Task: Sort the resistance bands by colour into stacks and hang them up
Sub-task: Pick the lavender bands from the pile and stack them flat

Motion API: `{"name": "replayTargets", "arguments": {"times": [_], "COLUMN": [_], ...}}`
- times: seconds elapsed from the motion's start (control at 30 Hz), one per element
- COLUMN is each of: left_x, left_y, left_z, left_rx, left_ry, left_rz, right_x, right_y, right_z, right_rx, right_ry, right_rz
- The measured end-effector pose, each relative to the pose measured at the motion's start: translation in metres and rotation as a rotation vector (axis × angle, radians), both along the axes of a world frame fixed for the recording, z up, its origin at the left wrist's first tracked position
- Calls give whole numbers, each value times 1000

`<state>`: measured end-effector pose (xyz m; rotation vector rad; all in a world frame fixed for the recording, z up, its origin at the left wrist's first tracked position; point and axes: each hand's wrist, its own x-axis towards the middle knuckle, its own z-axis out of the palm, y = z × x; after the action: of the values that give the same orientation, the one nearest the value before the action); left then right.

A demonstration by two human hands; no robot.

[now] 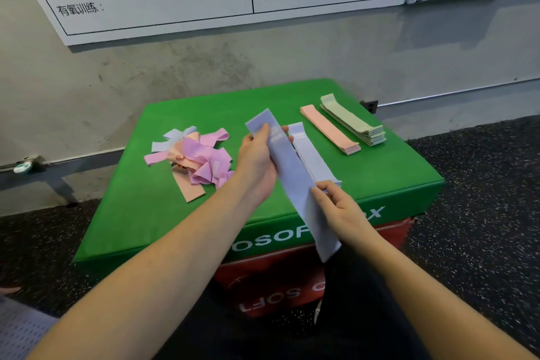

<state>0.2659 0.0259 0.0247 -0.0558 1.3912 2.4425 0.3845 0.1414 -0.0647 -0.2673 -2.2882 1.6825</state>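
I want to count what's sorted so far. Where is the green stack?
In the head view, the green stack lies at the far right of the green box top, just right of the peach stack.

I see grey concrete wall [175,73], whiteboards [146,0], speckled black floor [482,213], green foam box [163,199] on red one [271,272].

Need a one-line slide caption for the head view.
Both hands, left hand and right hand, hold a lavender band over the green box beside sorted stacks.
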Motion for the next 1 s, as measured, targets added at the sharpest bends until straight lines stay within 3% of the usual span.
{"name": "replayTargets", "arguments": {"times": [0.17,0.3,0.43,0.63,0.83,1.0], "left_x": [-24,-37,-53,-84,-131,-162], "left_y": [8,16,25,49,81,109], "left_z": [2,0,-12,-18,-23,-34], "left_rx": [48,48,-94,-359,-410,-493], "left_ry": [-54,-41,7,111,223,254], "left_rz": [11,-8,-32,-21,-28,-95], "right_x": [3,3,2,3,-7,-16], "right_y": [11,18,27,50,74,97], "right_z": [-7,-11,-16,-20,-17,-10], "right_rx": [-44,19,98,-35,-149,-46], "right_ry": [-89,-90,-147,-119,-202,-252], "right_rz": [120,27,-23,-26,-106,-106]}}
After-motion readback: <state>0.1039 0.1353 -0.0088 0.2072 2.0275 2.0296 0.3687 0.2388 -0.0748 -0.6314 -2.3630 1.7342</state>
